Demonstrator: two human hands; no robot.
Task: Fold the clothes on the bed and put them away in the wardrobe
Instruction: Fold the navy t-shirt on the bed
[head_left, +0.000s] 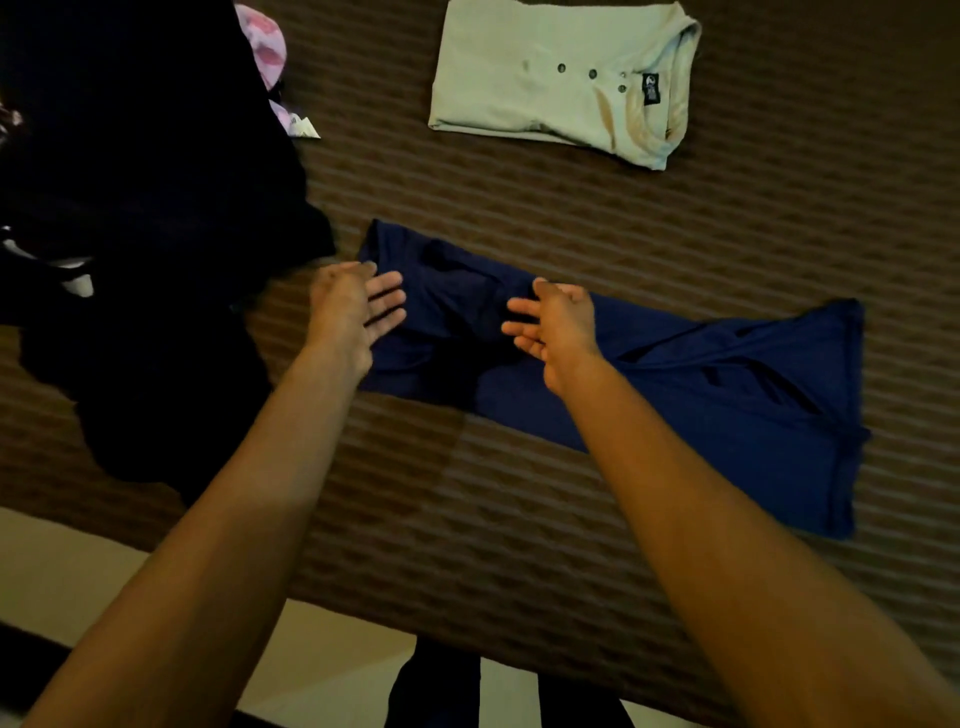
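While both hands hovered over it, the navy garment (675, 384) was seen in the head view, laid as a long band across the brown striped bedspread (519, 519), its sides already turned in and its wider hem end fanned out to the right. The left hand (353, 306) was held above the garment's left end with the fingers straight and slightly spread, nothing being gripped. The right hand (556, 322) was held over the middle of the band, its fingers likewise extended and loosely parted; whether the fingertips touched the cloth could not be told. A pale buttoned shirt (545, 78), already folded, was seen well apart at the far side, and a dark heap of clothes (156, 208) with a pink piece (265, 47) was seen just left of the navy garment.

The navy cloth was judged light, thin and limp, with soft creases and loose overlapping flaps near the hem. It would likely sag and slide open if lifted by one point. A hold at both corners of one end was judged best, the end then being carried over onto the other.
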